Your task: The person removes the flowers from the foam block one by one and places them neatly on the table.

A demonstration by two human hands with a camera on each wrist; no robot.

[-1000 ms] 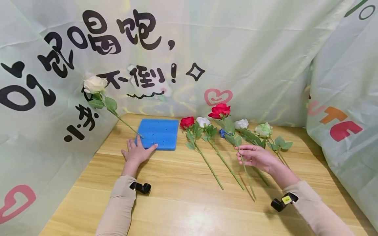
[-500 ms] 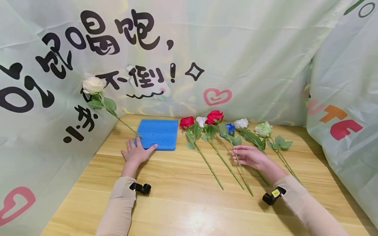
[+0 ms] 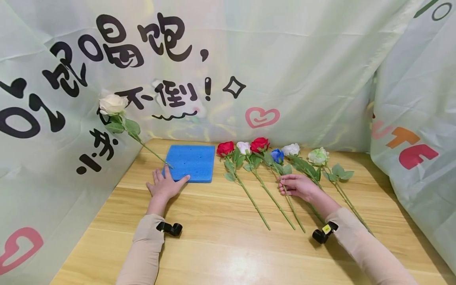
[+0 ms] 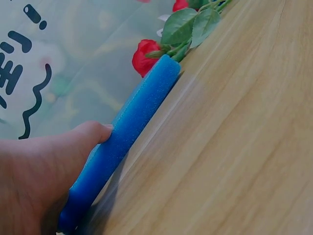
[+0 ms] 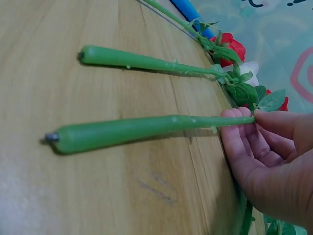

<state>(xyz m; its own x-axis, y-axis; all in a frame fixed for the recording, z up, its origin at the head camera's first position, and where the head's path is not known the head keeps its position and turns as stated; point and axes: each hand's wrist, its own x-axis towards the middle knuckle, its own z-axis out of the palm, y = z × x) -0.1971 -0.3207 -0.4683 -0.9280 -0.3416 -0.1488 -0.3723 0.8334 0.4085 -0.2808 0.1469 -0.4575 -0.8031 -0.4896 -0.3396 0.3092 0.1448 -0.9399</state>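
My left hand (image 3: 165,185) rests on the near left corner of a square blue foam block (image 3: 192,162), fingers spread; in the left wrist view the thumb lies on the edge of the foam (image 4: 142,112). A white rose (image 3: 113,103) stands tilted leftward, its stem in the foam's left side. My right hand (image 3: 299,186) pinches the stem of a red rose (image 3: 260,144) between thumb and fingers. That rose lies low at the table's back, stem end toward me. In the right wrist view its green stem (image 5: 122,131) passes through the fingertips.
Left of the held rose lie another red rose (image 3: 225,148) and a white rose (image 3: 244,147). Nearby or to the right are a blue rose (image 3: 277,155), another white rose (image 3: 291,149) and a pale green rose (image 3: 318,156). Printed cloth (image 3: 303,79) hangs behind the wooden table (image 3: 221,253).
My right hand has lowered the red rose to the row of flowers and shifted slightly left. The blue rose's head shows more now. My left hand has stayed on the foam.
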